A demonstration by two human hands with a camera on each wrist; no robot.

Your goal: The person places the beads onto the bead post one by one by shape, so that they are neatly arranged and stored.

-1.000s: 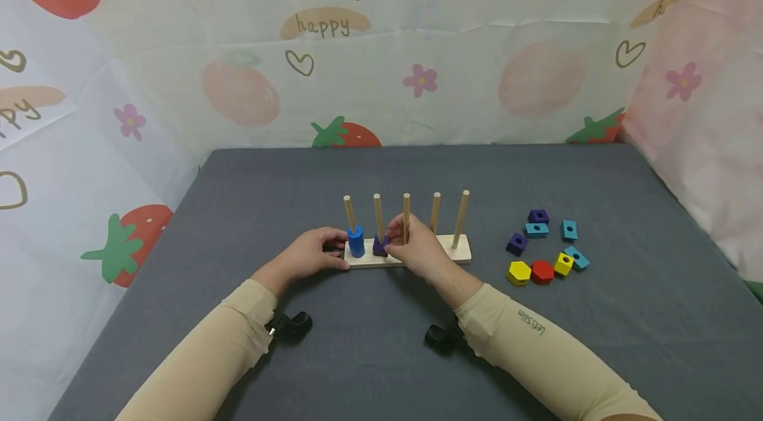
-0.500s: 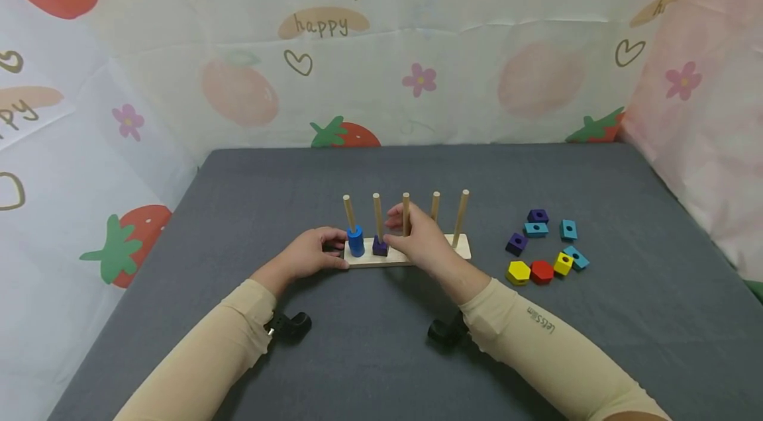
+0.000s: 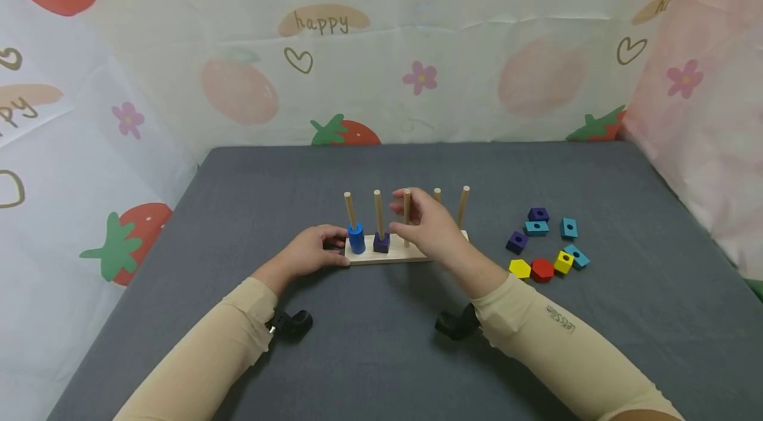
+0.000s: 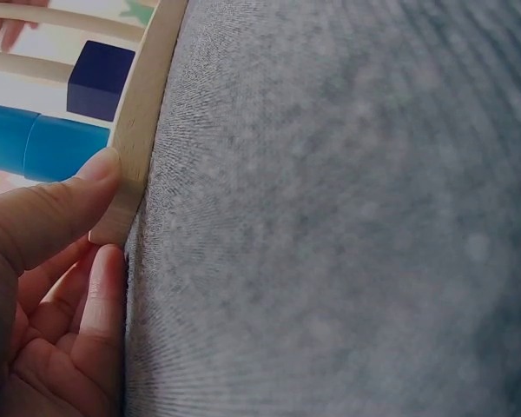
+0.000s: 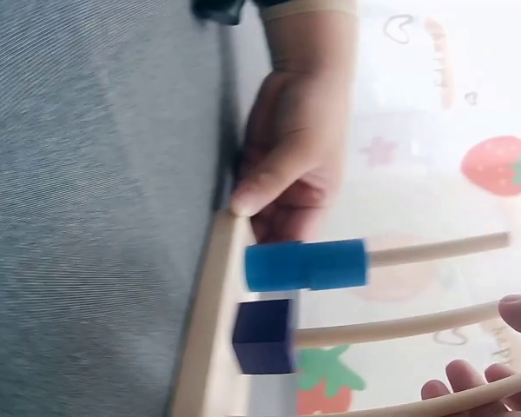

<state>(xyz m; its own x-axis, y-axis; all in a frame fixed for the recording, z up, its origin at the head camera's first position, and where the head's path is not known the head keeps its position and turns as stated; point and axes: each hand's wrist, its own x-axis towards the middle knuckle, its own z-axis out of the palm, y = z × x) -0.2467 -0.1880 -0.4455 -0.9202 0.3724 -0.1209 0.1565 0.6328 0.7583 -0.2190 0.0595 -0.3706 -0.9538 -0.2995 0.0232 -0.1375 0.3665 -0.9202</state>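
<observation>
A wooden peg board (image 3: 390,257) with several upright pegs stands mid-table. Two blue cylinders (image 3: 356,239) are stacked on its leftmost peg, and a purple block (image 3: 381,243) sits at the bottom of the second. My left hand (image 3: 306,251) grips the board's left end; in the left wrist view its thumb (image 4: 95,169) lies on the board's edge. My right hand (image 3: 432,222) is raised around the third peg (image 3: 407,209), thumb apart from the fingers, holding nothing. It hides parts of the pegs further right.
Right of the board lie loose blocks on the grey cloth: purple blocks (image 3: 516,241), light-blue blocks (image 3: 569,228), a yellow hexagon (image 3: 520,269), a red hexagon (image 3: 542,270) and a yellow block (image 3: 563,263). A printed curtain (image 3: 465,90) hangs behind the table.
My right hand has let go of the purple block on the second peg and moved up and to the right, its fingers spreading. My left hand has stayed at the board's end.
</observation>
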